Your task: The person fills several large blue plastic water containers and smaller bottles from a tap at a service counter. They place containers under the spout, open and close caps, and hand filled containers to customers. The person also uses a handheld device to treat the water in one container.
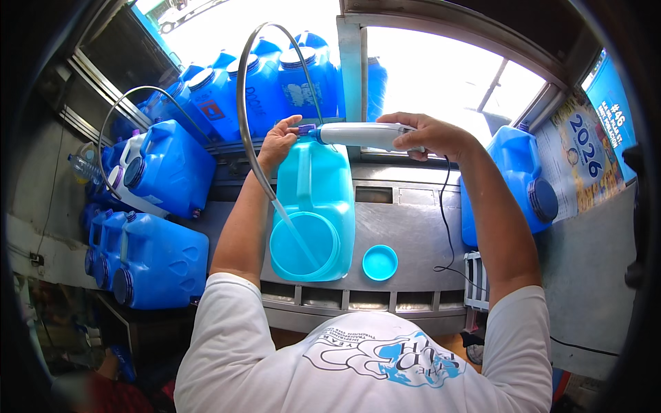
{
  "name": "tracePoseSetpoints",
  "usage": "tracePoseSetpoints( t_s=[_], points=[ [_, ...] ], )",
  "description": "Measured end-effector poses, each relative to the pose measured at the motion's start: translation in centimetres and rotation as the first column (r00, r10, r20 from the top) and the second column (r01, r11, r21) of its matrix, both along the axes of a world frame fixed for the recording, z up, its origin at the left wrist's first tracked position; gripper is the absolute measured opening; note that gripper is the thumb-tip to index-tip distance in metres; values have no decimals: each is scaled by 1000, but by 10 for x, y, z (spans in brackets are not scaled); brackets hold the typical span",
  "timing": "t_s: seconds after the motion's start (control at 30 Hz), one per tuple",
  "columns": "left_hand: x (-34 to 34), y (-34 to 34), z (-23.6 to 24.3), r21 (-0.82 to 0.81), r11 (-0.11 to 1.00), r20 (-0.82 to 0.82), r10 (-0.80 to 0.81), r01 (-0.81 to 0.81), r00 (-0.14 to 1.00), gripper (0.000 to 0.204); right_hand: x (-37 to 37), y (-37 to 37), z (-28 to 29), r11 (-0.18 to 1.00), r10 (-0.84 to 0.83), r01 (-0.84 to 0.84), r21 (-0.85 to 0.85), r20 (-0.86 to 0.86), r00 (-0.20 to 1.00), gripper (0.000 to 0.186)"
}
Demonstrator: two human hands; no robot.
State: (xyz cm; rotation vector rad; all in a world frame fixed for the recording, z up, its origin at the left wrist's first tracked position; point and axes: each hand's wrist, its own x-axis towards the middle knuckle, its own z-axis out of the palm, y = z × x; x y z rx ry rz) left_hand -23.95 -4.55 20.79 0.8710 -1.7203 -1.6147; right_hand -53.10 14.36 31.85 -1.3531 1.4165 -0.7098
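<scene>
A turquoise water jug (313,186) stands on the steel counter in front of me, its wide round mouth uncapped on the near side. Into that mouth runs the end of a grey hose (246,117), which arches up over the jug. My left hand (279,141) is closed at the jug's far end, fingers at a small purple spout (306,129). My right hand (430,138) grips a white corded heat gun (365,135), its nozzle close against the spout. Near the jug's mouth lies a round turquoise lid (380,263).
Several blue jugs (237,89) line the far side by the window. More blue jugs (169,258) are stacked at the left, where another hose (103,131) bends over. One blue jug (506,179) stands at the right. A black cord (444,213) trails across the steel counter (413,234).
</scene>
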Motion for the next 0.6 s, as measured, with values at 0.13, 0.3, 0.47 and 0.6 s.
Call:
tracePoseSetpoints(
  t_s=[0.13,0.3,0.47,0.6],
  points=[
    [9,-21,-24,-100,995,-62,8,-14,998,53,4,-1,3,999,-22,22,-24,-31,999,70],
    [2,-9,-14,-10,1000,-135,-9,7,991,52,5,-1,7,999,-33,31,-44,-38,999,74],
    [3,-1,-3,11,1000,-108,-9,10,994,53,5,-7,12,997,25,-27,-77,-34,999,75],
    [10,-17,-21,-96,995,-85,29,-37,996,52,7,-12,29,999,4,-8,-50,-99,995,71]
  ],
)
